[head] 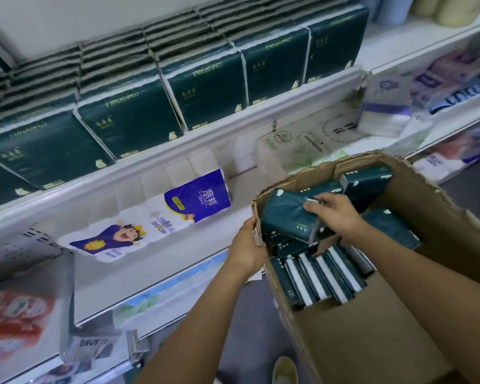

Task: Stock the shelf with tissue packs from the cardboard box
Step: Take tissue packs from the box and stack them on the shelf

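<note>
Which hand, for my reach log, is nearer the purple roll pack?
Left. The left hand grips the box rim near the roll pack; the right hand, farther, holds a tissue pack inside the box.

Left hand (247, 245) grips a brown cardboard box (258, 209); right hand (334, 213) beside it apparently pinches a dark green tissue pack (286, 214).

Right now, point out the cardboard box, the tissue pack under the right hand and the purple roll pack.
cardboard box (432, 206): head view, inner right wall.
tissue pack (286, 217): head view, green front face.
purple roll pack (200, 196): head view, purple label.
</note>
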